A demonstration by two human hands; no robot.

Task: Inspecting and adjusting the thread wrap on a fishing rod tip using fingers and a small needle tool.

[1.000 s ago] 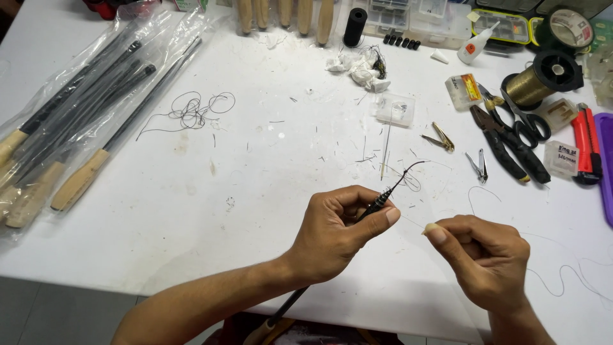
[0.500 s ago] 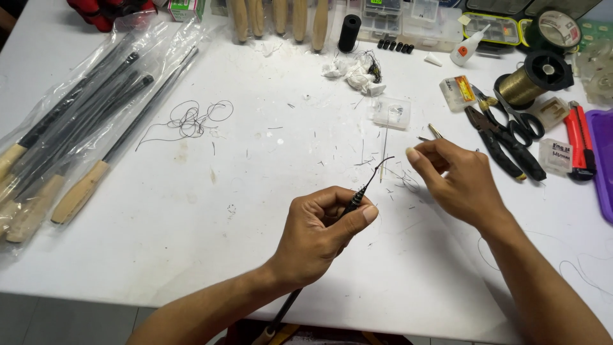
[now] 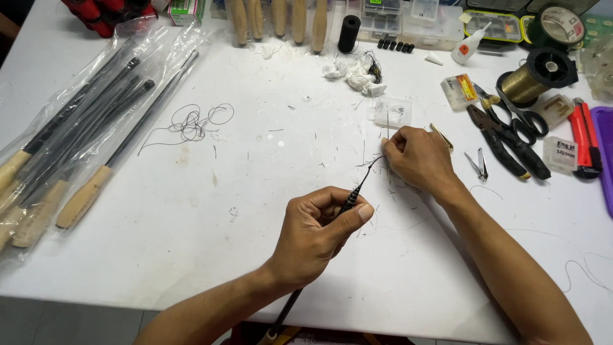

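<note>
My left hand (image 3: 319, 233) grips a thin black rod (image 3: 353, 194) near its tip, and the rod runs down past the table's front edge. A fine dark thread (image 3: 370, 162) leads from the rod's tip toward my right hand (image 3: 418, 156). That hand rests on the white table (image 3: 255, 191) with its fingers closed at a thin upright needle or wire (image 3: 387, 124). A small clear plastic bag (image 3: 393, 110) lies just beyond its fingertips.
Clear bags of black rods with cork handles (image 3: 70, 147) fill the left side. A tangle of dark thread (image 3: 191, 123) lies left of centre. Pliers (image 3: 504, 137), scissors, nail clippers (image 3: 477, 165), a gold thread spool (image 3: 533, 76), a red cutter (image 3: 584, 137) and parts boxes crowd the right and back.
My right hand has moved from the near right of the table up and left, to the thin needle by the small plastic bag. My left hand keeps its hold on the rod.
</note>
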